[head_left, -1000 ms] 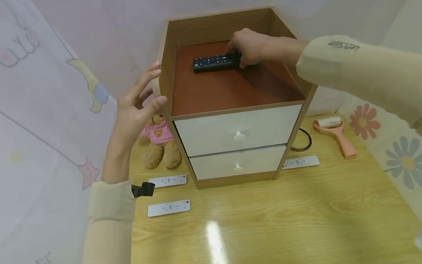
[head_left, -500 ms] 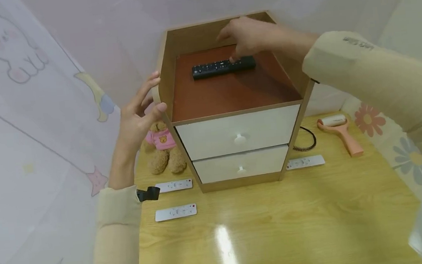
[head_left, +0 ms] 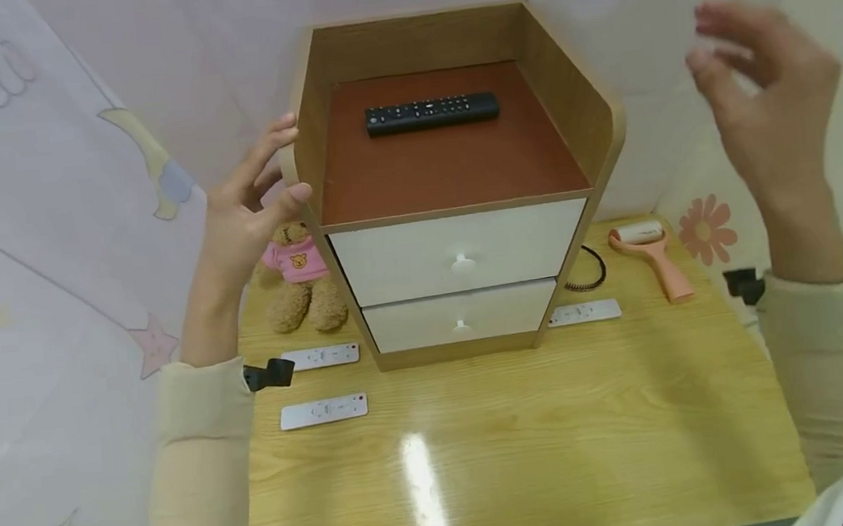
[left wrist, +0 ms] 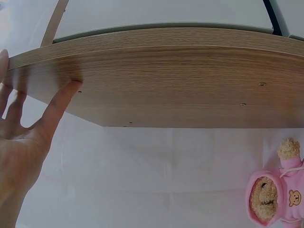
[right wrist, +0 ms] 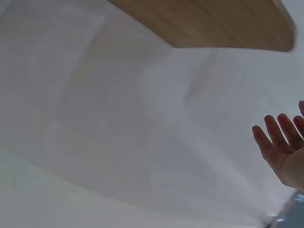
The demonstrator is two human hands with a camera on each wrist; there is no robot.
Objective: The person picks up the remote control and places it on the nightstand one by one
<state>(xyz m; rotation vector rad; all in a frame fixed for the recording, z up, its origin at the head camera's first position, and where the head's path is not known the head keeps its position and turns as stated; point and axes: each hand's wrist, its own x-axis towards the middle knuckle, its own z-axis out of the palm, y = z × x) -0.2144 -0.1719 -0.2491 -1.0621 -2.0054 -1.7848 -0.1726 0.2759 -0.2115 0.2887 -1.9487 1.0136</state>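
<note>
A black remote control (head_left: 433,114) lies on the reddish-brown top compartment of a small wooden cabinet (head_left: 577,99) with two white drawers. My left hand (head_left: 244,216) rests its fingertips against the cabinet's left side wall. The left wrist view shows fingers (left wrist: 61,102) spread at the wooden panel (left wrist: 190,90). To the right of the cabinet, my right hand (head_left: 775,94) is raised in the air with loosely bent fingers, slightly blurred, and holds nothing. In the right wrist view that hand (right wrist: 287,154) stays apart from the wooden side wall (right wrist: 228,23).
Two white remotes (head_left: 320,357) lie left of the cabinet, and a third white remote (head_left: 584,312) lies at its right. A teddy bear (head_left: 301,265) in pink sits behind my left arm. Further right are a black coiled band (head_left: 595,273) and an orange lint roller (head_left: 658,259).
My right hand has let go of the black remote, lifted off it and moved right, out of the cabinet. The remote stays on top. My left hand remains at the side wall.
</note>
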